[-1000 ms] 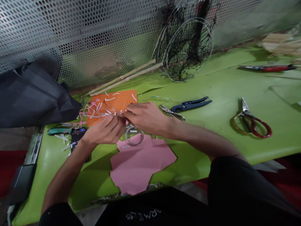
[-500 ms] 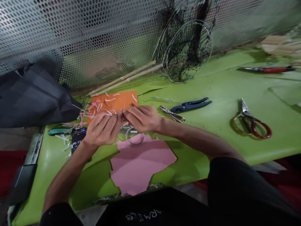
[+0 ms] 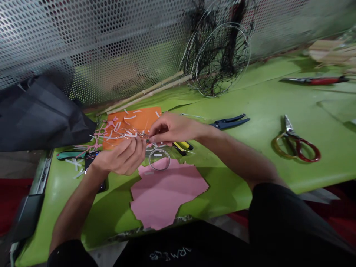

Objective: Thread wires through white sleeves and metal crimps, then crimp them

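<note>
My left hand [image 3: 121, 157] is closed around a bundle of thin wires [image 3: 116, 135] that fan out to the left over an orange sheet [image 3: 133, 120]. My right hand [image 3: 172, 129] pinches the same bundle at its gathered end, just right of my left fingers. Pink and white paper strips [image 3: 104, 133] lie scattered on and beside the orange sheet. A small wire ring [image 3: 159, 159] rests on the green table [image 3: 250, 126] below my hands, at the top edge of a torn pink sheet [image 3: 164, 193]. A yellow-handled tool [image 3: 182, 146] lies under my right wrist.
Blue-handled pliers [image 3: 229, 121] lie right of my right hand, red and yellow scissors [image 3: 296, 142] farther right, a red-handled tool [image 3: 319, 80] at the back right. A wire hoop with black netting [image 3: 219, 55] and bamboo sticks [image 3: 147, 92] lean on the perforated metal wall. A phone [image 3: 91, 163] and black bag [image 3: 39, 111] sit left.
My right hand has lifted and shifted up and back, uncovering the yellow-handled tool and hiding the pliers' jaws. My left hand dropped slightly and the wire bundle now fans out more.
</note>
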`<state>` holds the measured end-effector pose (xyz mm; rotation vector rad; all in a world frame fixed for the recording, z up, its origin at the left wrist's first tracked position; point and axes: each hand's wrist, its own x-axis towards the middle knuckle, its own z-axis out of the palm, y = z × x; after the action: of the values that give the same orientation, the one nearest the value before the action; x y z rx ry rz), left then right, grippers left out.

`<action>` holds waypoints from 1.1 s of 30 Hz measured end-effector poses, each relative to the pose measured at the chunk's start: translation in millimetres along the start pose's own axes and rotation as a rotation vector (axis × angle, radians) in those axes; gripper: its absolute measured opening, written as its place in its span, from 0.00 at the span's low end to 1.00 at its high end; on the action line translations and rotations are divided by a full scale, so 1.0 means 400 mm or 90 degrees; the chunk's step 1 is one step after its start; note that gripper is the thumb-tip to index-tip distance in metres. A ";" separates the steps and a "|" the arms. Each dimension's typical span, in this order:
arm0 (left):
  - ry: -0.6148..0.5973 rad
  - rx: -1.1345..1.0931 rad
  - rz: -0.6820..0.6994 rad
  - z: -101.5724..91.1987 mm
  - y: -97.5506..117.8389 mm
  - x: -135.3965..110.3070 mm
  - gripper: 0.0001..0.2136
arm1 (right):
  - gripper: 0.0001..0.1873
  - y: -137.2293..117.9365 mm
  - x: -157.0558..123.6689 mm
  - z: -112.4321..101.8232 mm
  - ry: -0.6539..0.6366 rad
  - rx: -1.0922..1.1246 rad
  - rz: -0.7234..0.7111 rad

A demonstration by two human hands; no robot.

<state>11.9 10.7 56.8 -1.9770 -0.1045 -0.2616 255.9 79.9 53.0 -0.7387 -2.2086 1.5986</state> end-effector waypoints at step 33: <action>0.100 -0.112 -0.142 -0.010 -0.030 0.001 0.05 | 0.14 0.026 0.026 0.065 0.107 0.350 -0.096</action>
<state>9.6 12.0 69.0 -2.1113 -0.2058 -0.5872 236.1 68.0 34.4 -0.5057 -1.5544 1.8609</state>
